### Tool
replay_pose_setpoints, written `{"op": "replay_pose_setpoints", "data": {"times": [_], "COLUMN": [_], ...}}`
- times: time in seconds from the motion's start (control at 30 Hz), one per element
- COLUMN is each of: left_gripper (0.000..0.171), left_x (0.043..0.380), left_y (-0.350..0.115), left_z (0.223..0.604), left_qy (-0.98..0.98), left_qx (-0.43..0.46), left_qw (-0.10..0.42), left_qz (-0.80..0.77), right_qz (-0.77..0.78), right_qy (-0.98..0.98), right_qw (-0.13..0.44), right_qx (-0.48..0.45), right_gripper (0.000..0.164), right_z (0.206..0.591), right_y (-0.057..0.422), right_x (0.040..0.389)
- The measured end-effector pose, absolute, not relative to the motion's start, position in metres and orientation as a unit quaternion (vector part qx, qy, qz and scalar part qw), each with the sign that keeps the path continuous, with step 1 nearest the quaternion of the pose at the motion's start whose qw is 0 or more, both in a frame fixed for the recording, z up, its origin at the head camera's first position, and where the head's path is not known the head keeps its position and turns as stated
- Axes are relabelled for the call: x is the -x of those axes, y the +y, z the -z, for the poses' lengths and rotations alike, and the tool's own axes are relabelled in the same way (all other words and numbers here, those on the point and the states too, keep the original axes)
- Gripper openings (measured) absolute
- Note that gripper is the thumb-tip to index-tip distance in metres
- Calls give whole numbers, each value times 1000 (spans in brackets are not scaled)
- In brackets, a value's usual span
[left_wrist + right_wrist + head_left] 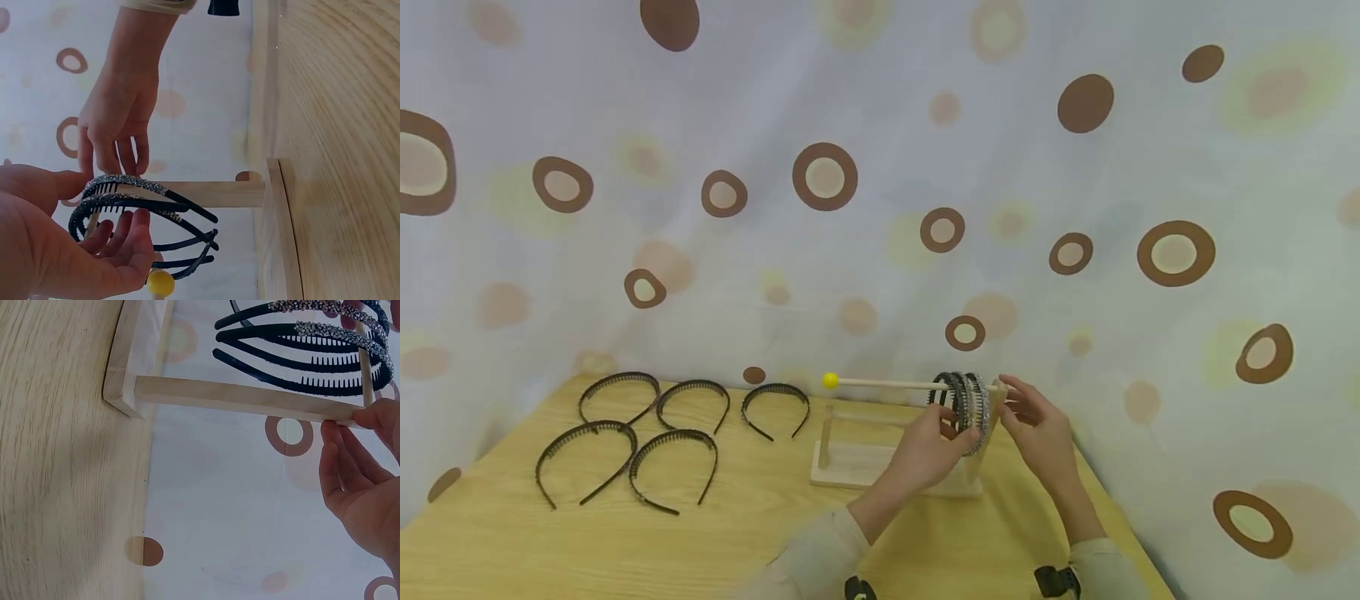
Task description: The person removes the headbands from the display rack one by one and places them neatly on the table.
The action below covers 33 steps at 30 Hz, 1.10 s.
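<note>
Several dark toothed headbands [973,412], some crusted with glittering stones, hang bunched on the top rod [883,384] of a wooden stand. My left hand [928,446] holds this bunch, its thumb on the near side and fingers reaching among the bands. At the rod's right end, my right hand [1039,429] pinches the top of the wooden upright [250,398] between thumb and fingers. The rod's free left end carries a yellow ball [830,381]. Below, the stand's flat base [850,464] rests on the table.
Left of the stand, several black headbands lie spread on the wooden table [760,525], among them one headband [775,388] nearest the stand. A lower rod [868,418] crosses the stand. Behind the table hangs a spotted backdrop [880,275].
</note>
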State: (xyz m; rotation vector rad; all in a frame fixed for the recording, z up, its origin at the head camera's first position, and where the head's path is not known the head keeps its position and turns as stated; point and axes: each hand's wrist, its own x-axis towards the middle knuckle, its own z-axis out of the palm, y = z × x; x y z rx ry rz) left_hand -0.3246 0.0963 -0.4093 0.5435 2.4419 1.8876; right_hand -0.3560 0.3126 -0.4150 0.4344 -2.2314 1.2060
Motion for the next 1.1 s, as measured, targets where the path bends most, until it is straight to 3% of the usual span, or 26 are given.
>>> {"op": "replay_pose_setpoints", "data": {"times": [0.27, 0.67, 0.93, 1.1], "left_gripper": [27, 14, 25, 20], "left_x": [329, 338, 339, 333], "left_y": [101, 85, 75, 62], "left_z": [408, 411, 404, 387], "left_qy": [760, 781, 827, 853], "left_qx": [-174, -180, -172, -198], "left_qw": [-75, -84, -75, -73], "left_qz": [-622, -592, -530, -477], "right_qz": [-430, -427, -430, -440], "right_qy": [-836, -842, -841, -841], "right_qw": [294, 283, 281, 271], "right_qx": [-173, -166, -171, -158], "right_gripper": [42, 41, 43, 44], "right_z": [408, 382, 396, 411], "right_y": [306, 287, 298, 310], "right_x": [360, 331, 344, 357]}}
